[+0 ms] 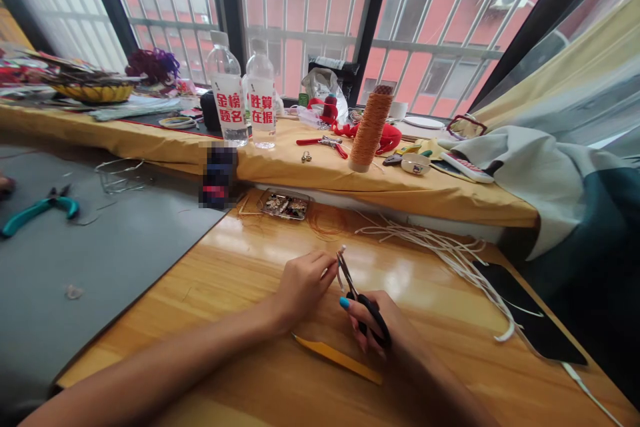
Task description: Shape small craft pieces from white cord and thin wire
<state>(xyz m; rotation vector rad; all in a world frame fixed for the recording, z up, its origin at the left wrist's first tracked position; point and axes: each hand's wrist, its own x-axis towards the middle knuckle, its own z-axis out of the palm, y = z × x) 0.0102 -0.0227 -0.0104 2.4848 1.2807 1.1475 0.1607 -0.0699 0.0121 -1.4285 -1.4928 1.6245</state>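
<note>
The left hand [306,282] has its thumb and fingertips pressed together, with almost no gap, on a short white cord [341,285]; the cord is right by the scissor blades, over the wooden table [240,360]; it is small and a bit blurry, so I cannot tell if the blades touch it. The right hand [385,323] is curled around the black handles of a pair of scissors [352,289], with the blades pointing up and away; I cannot tell how wide the blades are; the thumbnail is bright blue.

A yellow tool [340,357] with a thin tip lies on the wood between the two arms; a bunch of white cords [433,243] lies off to the right, partly across a black phone [543,320]; a clear box [285,204] of small bits sits at the back, next to loops of orange thread [324,225].

On the yellow cloth [295,170] there is a big spool of orange thread [371,127], red-handled pliers [323,142] and two water bottles [260,103]; teal pliers [43,208] lie on the gray table [135,247] at the left.
</note>
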